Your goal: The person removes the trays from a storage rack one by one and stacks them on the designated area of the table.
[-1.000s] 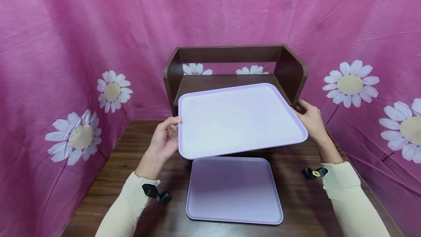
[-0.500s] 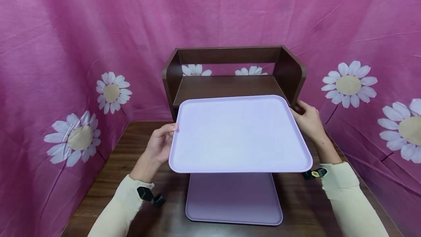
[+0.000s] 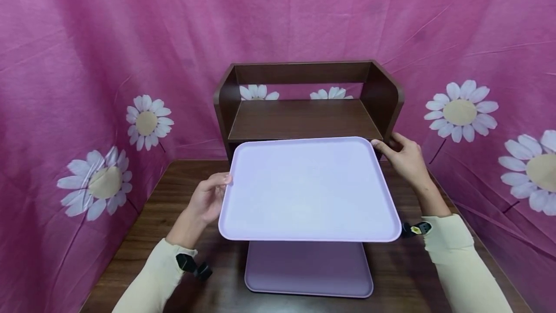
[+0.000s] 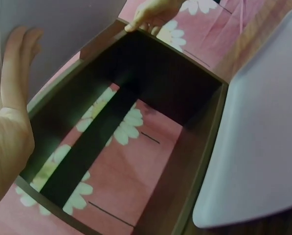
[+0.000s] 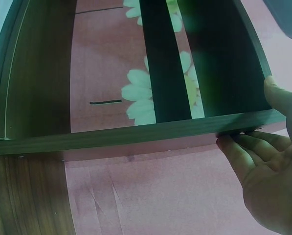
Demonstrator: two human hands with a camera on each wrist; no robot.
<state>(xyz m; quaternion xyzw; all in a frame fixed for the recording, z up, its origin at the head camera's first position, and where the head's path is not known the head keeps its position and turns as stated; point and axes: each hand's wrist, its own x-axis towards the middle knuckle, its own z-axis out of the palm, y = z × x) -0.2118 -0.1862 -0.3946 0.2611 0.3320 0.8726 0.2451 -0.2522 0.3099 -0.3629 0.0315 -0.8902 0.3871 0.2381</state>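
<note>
My left hand [image 3: 208,198] holds a light purple tray [image 3: 310,192] by its left edge, thumb on top. In the left wrist view its fingers [image 4: 14,68] lie flat against the underside. The tray hangs raised in front of a dark brown wooden shelf [image 3: 304,120] and hides the shelf's lower part in the head view. At the shelf's right side, my right hand [image 3: 406,161] grips the side panel [image 5: 136,134], thumb at the front corner and fingers outside. A second purple tray [image 3: 308,269] lies flat on the table, partly covered from above by the raised one.
The lower compartment [image 4: 150,161] of the shelf has an open back crossed by a dark bar [image 5: 168,63]. Behind stands a pink cloth [image 3: 299,13] with white daisies. All rests on a brown wooden table [image 3: 152,226].
The raised tray has come down and toward me and has levelled, with my left hand lowering along with it. My right hand stays at the shelf; its thumb now shows beside the tray's corner.
</note>
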